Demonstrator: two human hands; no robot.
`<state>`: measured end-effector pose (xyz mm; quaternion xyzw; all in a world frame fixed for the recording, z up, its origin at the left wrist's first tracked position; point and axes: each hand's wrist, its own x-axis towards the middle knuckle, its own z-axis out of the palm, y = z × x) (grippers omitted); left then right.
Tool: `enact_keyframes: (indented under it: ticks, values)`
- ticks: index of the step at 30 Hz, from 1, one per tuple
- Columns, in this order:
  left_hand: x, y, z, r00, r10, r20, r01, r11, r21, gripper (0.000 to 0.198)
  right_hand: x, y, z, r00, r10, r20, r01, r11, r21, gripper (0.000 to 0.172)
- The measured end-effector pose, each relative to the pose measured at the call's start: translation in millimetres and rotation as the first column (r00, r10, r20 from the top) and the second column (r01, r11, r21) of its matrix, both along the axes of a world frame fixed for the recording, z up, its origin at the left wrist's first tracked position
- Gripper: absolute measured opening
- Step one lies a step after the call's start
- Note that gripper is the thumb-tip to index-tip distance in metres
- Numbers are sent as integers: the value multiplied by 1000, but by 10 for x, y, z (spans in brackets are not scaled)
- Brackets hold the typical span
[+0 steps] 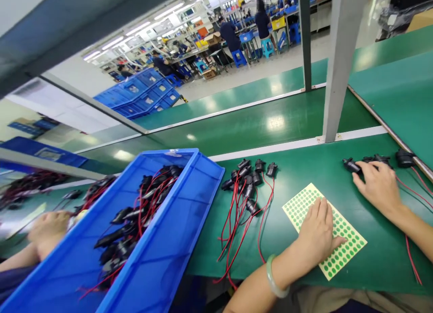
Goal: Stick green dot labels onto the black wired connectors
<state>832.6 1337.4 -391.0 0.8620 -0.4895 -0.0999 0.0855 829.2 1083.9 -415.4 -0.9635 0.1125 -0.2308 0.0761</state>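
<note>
My left hand (316, 232) lies flat, fingers stretched, on a pale yellow sheet of round green stickers (350, 238). A light green bangle (272, 277) circles that wrist. Further right, my right hand (380, 186) has its thumb and index finger around the end of a black cylindrical part (351, 165) lying on the green table. Behind its fingers are more black parts (382, 158), partly hidden. Another black part with a red wire (405, 158) rests beside the hand. Left of the sheet is a pile of black parts with red wires (249, 180).
A long blue bin (176, 232) with black red-wired parts (126, 232) stands at the left. Beyond it is another person's hand (50, 227). A grey metal post (340, 69) rises behind the worktop, and a metal rail (389, 128) runs along the right.
</note>
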Motion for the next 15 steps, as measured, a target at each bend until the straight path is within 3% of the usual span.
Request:
enact_keyframes:
  ticks: [3,5,8,11,15]
  values:
    - [8,-23,17,998,-57,-13,56,996,-64,84,20,-151,53,999,-21,33,22,999,-29,37]
    - [47,-24,28,998,-64,-30,60,992,-113,84,14,-128,109,995,46,86,-45,999,-9,35]
    - [153,-2,29,995,82,-63,-90,986,-141,92,-4,117,170,963,243,119,-251,966,54,27]
    - [260,30,11,968,237,-84,-245,964,-101,94,24,453,146,898,439,36,-440,887,139,23]
    - [299,34,15,964,259,-54,-258,966,15,90,113,689,10,853,520,-44,-506,845,174,23]
